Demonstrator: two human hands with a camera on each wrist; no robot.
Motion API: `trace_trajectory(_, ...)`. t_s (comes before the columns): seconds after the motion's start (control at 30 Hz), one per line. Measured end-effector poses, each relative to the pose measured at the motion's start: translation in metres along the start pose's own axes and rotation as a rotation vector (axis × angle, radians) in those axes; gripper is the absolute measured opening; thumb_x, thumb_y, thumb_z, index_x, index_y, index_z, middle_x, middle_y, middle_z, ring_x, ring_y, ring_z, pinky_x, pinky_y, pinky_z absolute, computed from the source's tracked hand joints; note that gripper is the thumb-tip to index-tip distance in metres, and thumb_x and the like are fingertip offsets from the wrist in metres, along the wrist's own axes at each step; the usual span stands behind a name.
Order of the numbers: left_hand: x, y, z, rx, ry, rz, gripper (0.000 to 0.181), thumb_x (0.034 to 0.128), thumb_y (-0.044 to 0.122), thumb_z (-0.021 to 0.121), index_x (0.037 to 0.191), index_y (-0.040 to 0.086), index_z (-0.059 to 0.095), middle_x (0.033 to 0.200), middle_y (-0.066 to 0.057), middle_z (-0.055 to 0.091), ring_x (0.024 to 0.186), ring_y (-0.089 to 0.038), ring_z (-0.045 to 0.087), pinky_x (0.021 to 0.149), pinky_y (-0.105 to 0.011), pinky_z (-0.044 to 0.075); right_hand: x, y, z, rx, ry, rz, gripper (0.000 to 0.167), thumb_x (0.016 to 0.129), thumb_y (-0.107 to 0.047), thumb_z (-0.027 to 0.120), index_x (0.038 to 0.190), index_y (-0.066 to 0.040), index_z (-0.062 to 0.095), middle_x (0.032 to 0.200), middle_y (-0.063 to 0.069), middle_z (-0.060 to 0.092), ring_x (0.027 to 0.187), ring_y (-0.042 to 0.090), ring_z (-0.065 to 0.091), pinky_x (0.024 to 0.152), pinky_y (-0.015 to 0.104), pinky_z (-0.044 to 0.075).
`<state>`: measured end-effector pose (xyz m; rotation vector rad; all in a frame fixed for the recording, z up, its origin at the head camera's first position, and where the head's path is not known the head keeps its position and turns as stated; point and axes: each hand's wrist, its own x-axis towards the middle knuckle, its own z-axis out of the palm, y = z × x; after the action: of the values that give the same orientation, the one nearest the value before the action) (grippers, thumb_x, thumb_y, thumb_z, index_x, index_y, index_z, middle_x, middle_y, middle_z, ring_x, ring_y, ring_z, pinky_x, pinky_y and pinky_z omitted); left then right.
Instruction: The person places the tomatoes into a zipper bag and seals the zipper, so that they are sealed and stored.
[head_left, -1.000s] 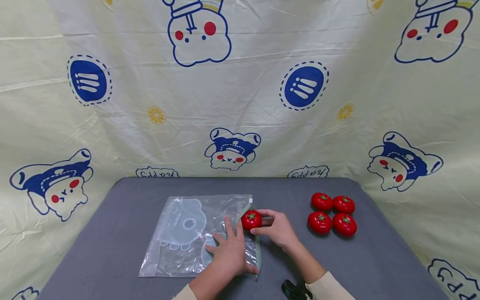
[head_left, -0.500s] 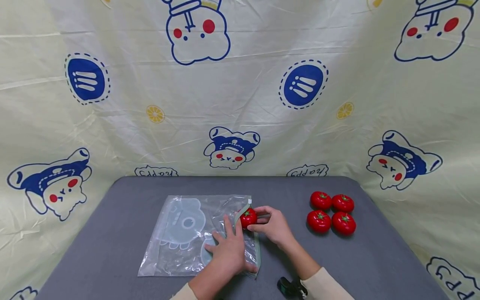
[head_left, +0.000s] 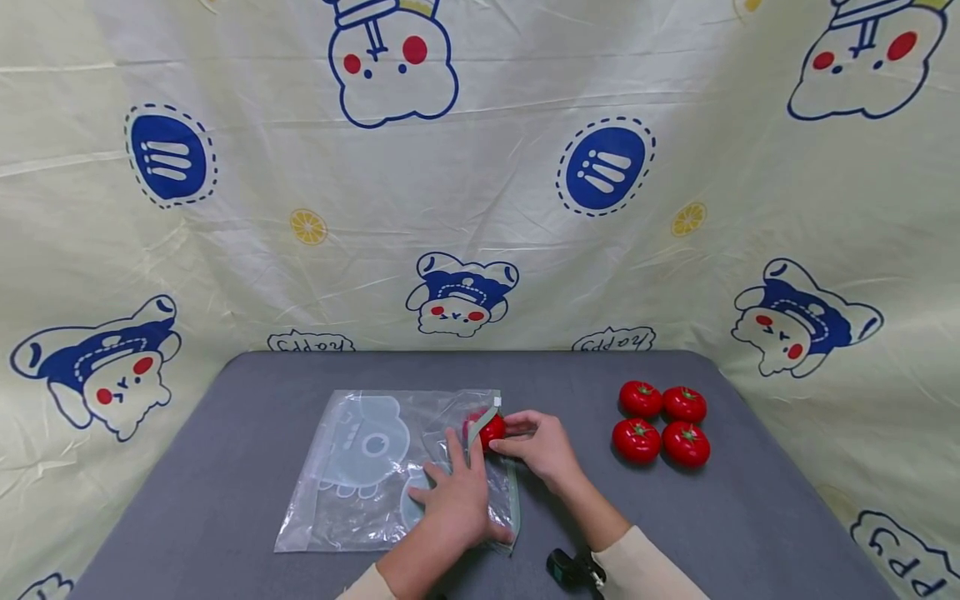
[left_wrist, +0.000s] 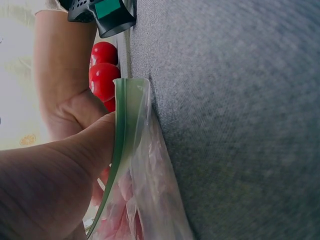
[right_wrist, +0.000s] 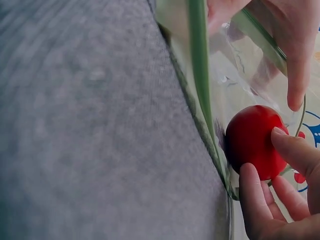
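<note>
A clear zip bag (head_left: 307,521) with pale animal prints lies flat on the table, its green-edged mouth (right_wrist: 200,65) facing right and spread apart. My left hand (head_left: 459,500) lies over that mouth with fingers splayed and straight, the thumb reaching toward the near corner. Between fingertips and thumb, my right hand (head_left: 546,450) pinches a red tomato (right_wrist: 252,140). In the head view the tomato (head_left: 491,432) sits partly inside the opening, its left part seen behind the plastic and green strip. In the left wrist view, the bag's strip (left_wrist: 120,130) hides part of my left hand.
Several more red tomatoes (head_left: 660,423) sit grouped on the right of the grey table (head_left: 247,467). A black device (head_left: 573,571) is by my right wrist. Behind the table hangs a printed cloth (head_left: 510,167).
My right hand has moved left with the tomato, which has passed from the bag's edge to partly inside. The left hand keeps its place on the mouth.
</note>
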<state>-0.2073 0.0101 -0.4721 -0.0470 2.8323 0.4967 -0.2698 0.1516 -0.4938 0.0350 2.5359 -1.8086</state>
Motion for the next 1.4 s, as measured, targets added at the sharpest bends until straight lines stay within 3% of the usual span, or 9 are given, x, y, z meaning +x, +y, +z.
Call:
trace_trajectory(0.17, 0.001, 0.0, 0.001, -0.007, -0.002, 0.001, 0.141, 0.05, 0.055, 0.1, 0.162, 0.018, 0.023, 0.171, -0.019, 0.008, 0.142, -0.064, 0.03, 0.097, -0.088, 0.03, 0.001, -0.002, 0.003, 0.025, 0.004, 0.011, 0.036, 0.078, -0.007, 0.089, 0.111, -0.002, 0.075, 0.094, 0.011, 0.077, 0.08, 0.018, 0.072, 0.073, 0.034, 0.063)
trace_trajectory(0.4, 0.001, 0.0, 0.001, -0.014, -0.004, 0.001, 0.141, 0.0506, 0.054, 0.1, 0.162, 0.019, 0.022, 0.171, -0.02, 0.008, 0.142, -0.065, 0.03, 0.097, -0.089, 0.029, 0.004, -0.004, 0.004, 0.132, -0.022, 0.026, 0.028, 0.081, 0.0, 0.085, 0.106, 0.007, 0.074, 0.092, 0.018, 0.077, 0.074, 0.02, 0.076, 0.07, 0.034, 0.064)
trace_trajectory(0.67, 0.001, 0.001, 0.001, -0.028, -0.011, -0.008, 0.141, 0.0501, 0.052, 0.101, 0.162, 0.02, 0.021, 0.171, -0.022, 0.007, 0.142, -0.065, 0.029, 0.098, -0.089, 0.028, 0.007, -0.002, 0.0, 0.16, -0.114, -0.001, 0.034, 0.086, -0.001, 0.08, 0.117, 0.011, 0.07, 0.11, 0.027, 0.075, 0.088, 0.023, 0.078, 0.078, 0.037, 0.064)
trace_trajectory(0.97, 0.001, 0.002, -0.002, -0.03, -0.024, -0.016, 0.141, 0.0505, 0.053, 0.101, 0.162, 0.021, 0.021, 0.171, -0.023, 0.006, 0.143, -0.065, 0.028, 0.099, -0.088, 0.028, 0.004, 0.003, -0.011, 0.178, -0.237, -0.014, 0.045, 0.092, -0.008, 0.076, 0.131, 0.01, 0.063, 0.129, 0.027, 0.068, 0.105, 0.028, 0.075, 0.089, 0.039, 0.061)
trace_trajectory(1.4, 0.0, 0.002, -0.001, -0.028, -0.003, -0.021, 0.142, 0.0478, 0.055, 0.101, 0.162, 0.021, 0.023, 0.17, -0.024, 0.008, 0.142, -0.064, 0.03, 0.099, -0.087, 0.029, -0.002, 0.009, -0.026, 0.204, -0.226, -0.02, 0.047, 0.09, -0.012, 0.079, 0.13, 0.008, 0.064, 0.128, 0.028, 0.068, 0.109, 0.028, 0.074, 0.09, 0.04, 0.061)
